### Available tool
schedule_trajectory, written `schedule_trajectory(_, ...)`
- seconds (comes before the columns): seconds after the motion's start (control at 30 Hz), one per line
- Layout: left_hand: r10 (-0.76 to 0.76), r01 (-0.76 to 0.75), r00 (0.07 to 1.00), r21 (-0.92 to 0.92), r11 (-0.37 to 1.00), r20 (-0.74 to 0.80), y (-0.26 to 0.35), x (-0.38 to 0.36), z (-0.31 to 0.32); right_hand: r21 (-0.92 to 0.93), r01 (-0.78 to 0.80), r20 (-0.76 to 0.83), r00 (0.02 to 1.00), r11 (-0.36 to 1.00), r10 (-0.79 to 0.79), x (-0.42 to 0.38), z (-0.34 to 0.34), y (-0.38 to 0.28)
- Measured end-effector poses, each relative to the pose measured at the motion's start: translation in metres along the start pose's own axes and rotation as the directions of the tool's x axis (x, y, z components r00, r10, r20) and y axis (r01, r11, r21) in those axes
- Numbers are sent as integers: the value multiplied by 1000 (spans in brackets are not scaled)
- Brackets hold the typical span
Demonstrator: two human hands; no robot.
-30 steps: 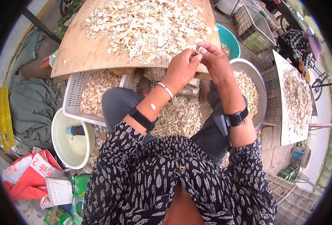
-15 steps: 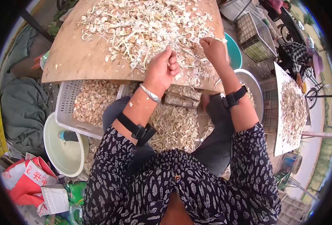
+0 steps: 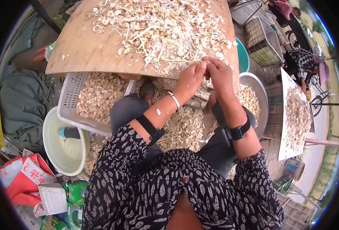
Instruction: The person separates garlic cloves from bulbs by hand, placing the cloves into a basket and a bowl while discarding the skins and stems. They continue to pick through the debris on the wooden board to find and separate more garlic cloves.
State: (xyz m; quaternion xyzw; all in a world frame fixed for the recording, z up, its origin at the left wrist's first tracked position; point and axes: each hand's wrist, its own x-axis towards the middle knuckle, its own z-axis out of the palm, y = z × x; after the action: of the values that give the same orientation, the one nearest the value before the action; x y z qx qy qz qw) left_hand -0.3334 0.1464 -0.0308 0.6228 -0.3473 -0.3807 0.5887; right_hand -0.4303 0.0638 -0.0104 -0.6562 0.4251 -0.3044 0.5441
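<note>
My left hand and my right hand meet at the near edge of a wooden board. The fingers of both are pinched together, thumbs and fingertips close to each other. Whatever is between them is too small and hidden to make out. Just beyond the fingertips lies a heap of garlic cloves, dry skins and stalks spread over the board. Below my forearms, between my knees, a pile of dry garlic stalks and skins covers the ground.
Left of my knee, a white crate holds garlic cloves; a pale basin with liquid stands nearer. To the right are a metal basin of cloves and a teal basin. Farther right, a person works at a white board.
Both hands, held apart as loose fists before, have come together. My left hand moved right, my right hand moved down. The view has shifted slightly.
</note>
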Motion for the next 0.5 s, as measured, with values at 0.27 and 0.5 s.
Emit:
schedule_trajectory(0.27,262,-286,952,157,945,156,-11,-58,25,223,-141,-173,968,965,181,-81,-10,16)
schedule_trajectory(0.5,203,-317,890,234,919,408,-15,-52,8,536,62,-221,973,842,69,-71,-51,-17)
